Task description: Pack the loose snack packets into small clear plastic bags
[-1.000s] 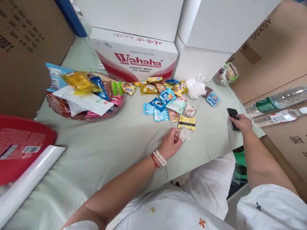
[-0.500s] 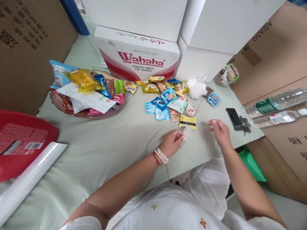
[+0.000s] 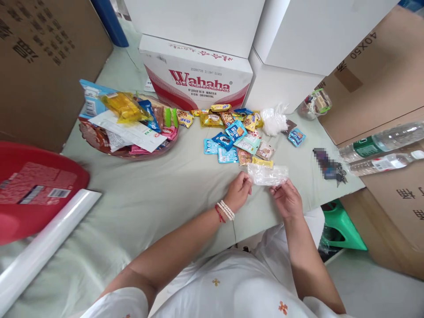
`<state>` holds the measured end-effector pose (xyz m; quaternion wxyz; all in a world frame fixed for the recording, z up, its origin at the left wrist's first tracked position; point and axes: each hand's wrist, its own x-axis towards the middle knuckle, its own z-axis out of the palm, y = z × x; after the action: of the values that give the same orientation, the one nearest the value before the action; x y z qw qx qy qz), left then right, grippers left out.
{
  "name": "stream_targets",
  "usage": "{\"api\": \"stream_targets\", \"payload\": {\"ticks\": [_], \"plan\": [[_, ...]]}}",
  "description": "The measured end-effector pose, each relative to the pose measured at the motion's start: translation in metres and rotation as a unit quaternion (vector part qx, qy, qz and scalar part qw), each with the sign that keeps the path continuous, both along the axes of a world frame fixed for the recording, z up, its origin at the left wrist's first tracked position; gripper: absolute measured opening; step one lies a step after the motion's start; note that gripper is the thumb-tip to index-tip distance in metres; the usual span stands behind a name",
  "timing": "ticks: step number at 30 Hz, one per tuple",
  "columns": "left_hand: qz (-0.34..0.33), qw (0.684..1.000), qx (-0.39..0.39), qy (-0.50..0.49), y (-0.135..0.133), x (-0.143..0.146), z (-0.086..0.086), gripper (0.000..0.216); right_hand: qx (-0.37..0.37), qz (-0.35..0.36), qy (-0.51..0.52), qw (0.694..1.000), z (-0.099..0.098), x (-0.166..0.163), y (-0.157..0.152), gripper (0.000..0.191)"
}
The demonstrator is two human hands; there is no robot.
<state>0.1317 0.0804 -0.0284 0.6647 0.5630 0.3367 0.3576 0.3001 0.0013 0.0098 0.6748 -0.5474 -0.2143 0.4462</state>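
Near the middle of the frame, a see-through plastic bag is stretched sideways between two bare hands, just above the pale green tablecloth. The left hand pinches the bag's left end, fingers curled in tight; a white bead bracelet and a red string circle that wrist. The right hand holds the lower right corner between thumb and fingertips — a narrow grip too, with the palm partly turned up.

Right behind the bag, its lower part hidden by it, lies a yellow packet. Beyond that, a loose spread of small snack packets runs back to a water carton at upper centre. A crumpled white plastic bundle sits at the right of the spread, with a small blue packet near it.

At left centre, a glass bowl is heaped with more snacks. A red bag and a long white roll fill the left edge. Toward the right edge lie keys — beside a dark object blurred out — and two plastic bottles. A green stool shows at lower right.
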Motion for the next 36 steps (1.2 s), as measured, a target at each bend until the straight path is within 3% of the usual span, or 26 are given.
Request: {"api": "stream_targets", "payload": {"ticks": [2,4,8,10,13,16,21,24,27,31,34,36], "plan": [[0.028,0.998,-0.031,-0.036,0.002,0.001,-0.004,0.016,0.022,-0.015,0.016,1.0,0.004,-0.001,-0.001,0.026],[0.087,0.995,-0.016,-0.051,0.006,0.0,-0.003,0.015,0.034,-0.022,0.011,0.999,0.01,0.001,-0.001,0.024],[0.225,0.967,0.115,-0.042,0.011,-0.012,0.016,0.01,0.038,-0.005,-0.037,0.999,0.025,0.01,-0.004,0.018],[0.183,0.96,0.204,-0.055,0.008,-0.016,0.03,0.008,0.022,0.027,-0.067,0.997,0.033,0.011,-0.004,0.016],[0.04,0.963,0.265,-0.04,-0.002,-0.015,0.041,0.014,-0.016,0.088,-0.094,0.992,0.042,0.005,0.0,0.02],[-0.005,0.982,0.187,0.01,-0.01,-0.008,0.036,0.009,-0.034,0.11,-0.104,0.988,0.045,-0.005,0.008,0.029],[0.022,0.996,0.082,0.011,-0.006,-0.004,0.02,0.007,-0.041,0.134,-0.163,0.977,0.034,-0.018,0.012,0.042],[0.055,0.998,0.007,-0.031,0.003,-0.004,0.017,0.011,-0.091,0.11,-0.195,0.97,0.025,-0.014,0.004,0.035],[0.076,0.983,-0.133,-0.101,0.016,-0.007,0.016,0.021,-0.115,0.037,-0.136,0.983,0.022,0.0,-0.007,0.034],[0.051,0.943,-0.274,-0.184,0.034,-0.014,0.018,0.03,-0.126,0.018,-0.057,0.99,0.027,0.017,-0.019,0.036],[0.039,0.927,-0.301,-0.218,0.042,-0.02,0.02,0.023,-0.094,-0.011,-0.022,0.995,0.028,0.021,-0.023,0.034],[0.041,0.942,-0.252,-0.218,0.043,-0.022,0.021,0.016,-0.055,-0.045,-0.001,0.997,0.028,0.021,-0.023,0.034]]}}
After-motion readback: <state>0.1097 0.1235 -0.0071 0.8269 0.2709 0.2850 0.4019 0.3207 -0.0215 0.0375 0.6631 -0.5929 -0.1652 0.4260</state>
